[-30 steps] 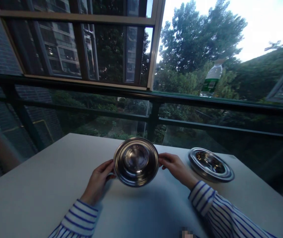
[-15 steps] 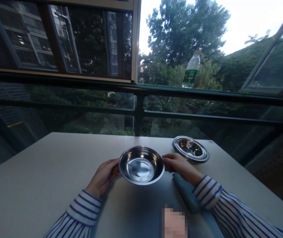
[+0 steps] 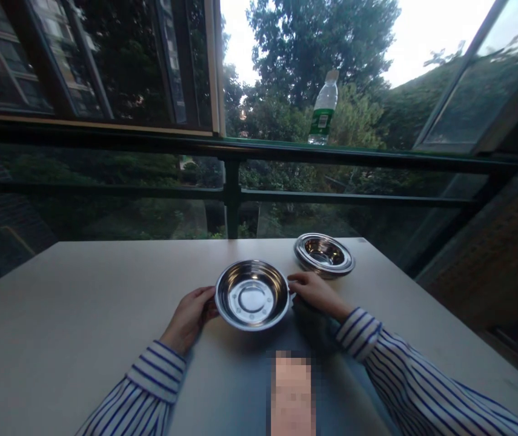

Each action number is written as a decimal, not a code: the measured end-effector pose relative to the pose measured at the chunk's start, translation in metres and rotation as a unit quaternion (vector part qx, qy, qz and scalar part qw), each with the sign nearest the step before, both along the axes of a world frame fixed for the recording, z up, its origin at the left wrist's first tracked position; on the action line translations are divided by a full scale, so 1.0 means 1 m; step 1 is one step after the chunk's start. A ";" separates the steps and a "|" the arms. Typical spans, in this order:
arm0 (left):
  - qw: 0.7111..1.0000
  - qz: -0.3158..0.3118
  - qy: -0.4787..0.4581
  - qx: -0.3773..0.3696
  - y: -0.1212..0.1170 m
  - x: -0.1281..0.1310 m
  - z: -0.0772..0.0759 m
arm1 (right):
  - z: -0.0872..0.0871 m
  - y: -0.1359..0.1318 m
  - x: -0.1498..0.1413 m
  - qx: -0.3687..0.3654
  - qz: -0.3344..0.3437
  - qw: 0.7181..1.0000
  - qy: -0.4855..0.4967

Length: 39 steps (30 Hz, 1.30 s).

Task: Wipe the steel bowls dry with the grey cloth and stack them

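A shiny stainless steel bowl [image 3: 253,298] is held between my two hands, tilted a little toward me, its inside bare. My left hand [image 3: 190,318] grips the left rim, with the fingers partly hidden behind the bowl. On the opposite side my right hand [image 3: 317,292] pinches the rim between thumb and fingers. Just beyond my right hand, a stack of steel bowls [image 3: 302,257] lies on the white table [image 3: 104,303] near its far right corner.
A dark rail [image 3: 149,145] runs behind the table, with glass panels beneath it. On the rail's line stands a clear plastic bottle [image 3: 323,118] with a green label. A blurred-out patch [image 3: 291,393] covers part of the near table surface.
My view has turned slightly to the right, so the background sits further left. The bowl stays in both hands and its inner base shows more clearly, its tilt slightly altered.
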<state>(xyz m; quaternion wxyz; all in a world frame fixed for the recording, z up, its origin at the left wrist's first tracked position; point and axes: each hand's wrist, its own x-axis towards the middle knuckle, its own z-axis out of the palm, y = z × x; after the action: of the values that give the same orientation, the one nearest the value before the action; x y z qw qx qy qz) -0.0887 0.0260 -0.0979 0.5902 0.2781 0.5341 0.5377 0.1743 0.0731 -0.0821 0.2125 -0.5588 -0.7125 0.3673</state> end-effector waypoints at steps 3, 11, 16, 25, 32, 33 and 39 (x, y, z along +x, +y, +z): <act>1.000 0.004 0.012 0.004 0.002 0.002 -0.001 | 0.002 -0.007 0.014 0.045 -0.003 0.999 -0.017; 0.998 0.008 0.054 0.022 0.005 0.007 0.000 | 0.002 -0.046 0.064 0.093 0.007 0.993 -0.072; 0.990 0.067 0.123 0.036 -0.001 0.005 0.007 | -0.012 -0.054 0.065 0.090 -0.012 0.994 -0.056; 0.949 0.102 0.242 0.174 -0.023 0.017 0.051 | 0.022 -0.055 0.052 0.132 -0.098 0.978 0.129; 0.928 -0.205 0.179 0.255 -0.033 0.068 0.061 | 0.049 -0.045 -0.011 0.125 -0.083 0.940 0.305; 0.926 -0.211 0.169 0.266 -0.030 0.070 0.059 | 0.049 -0.043 -0.020 0.121 -0.076 0.935 0.323; 0.940 -0.103 0.148 0.290 0.004 0.054 0.066 | 0.051 -0.026 -0.051 0.091 -0.019 0.918 0.387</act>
<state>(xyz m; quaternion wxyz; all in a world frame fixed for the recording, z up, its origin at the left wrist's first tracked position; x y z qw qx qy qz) -0.0344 0.0295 -0.0323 0.4501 0.5673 0.4048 0.5583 0.1237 0.0469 -0.0312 0.5284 -0.3652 -0.5942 0.4842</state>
